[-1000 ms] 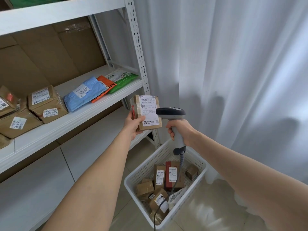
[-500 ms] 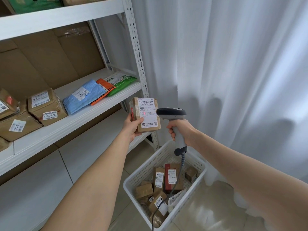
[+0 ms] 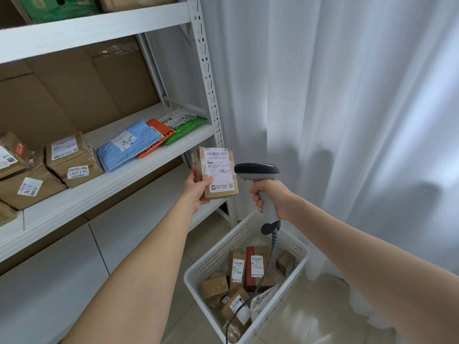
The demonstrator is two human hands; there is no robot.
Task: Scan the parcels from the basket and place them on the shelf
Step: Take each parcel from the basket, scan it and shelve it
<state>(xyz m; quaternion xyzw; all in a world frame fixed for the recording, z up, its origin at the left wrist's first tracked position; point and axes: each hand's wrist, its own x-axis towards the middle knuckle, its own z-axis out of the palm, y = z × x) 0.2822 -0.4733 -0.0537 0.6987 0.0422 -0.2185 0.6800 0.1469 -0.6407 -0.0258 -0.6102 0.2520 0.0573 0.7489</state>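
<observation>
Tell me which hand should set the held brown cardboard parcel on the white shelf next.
Left. The left hand grips the brown cardboard parcel and is nearer the white metal shelf; the right hand holds the grey handheld scanner.

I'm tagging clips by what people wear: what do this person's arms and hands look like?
The left hand and right hand are both bare: no gloves, and no rings that I can see. The left forearm and right forearm are bare too, with no sleeve, watch or bracelet in view up to the frame's edge.
</observation>
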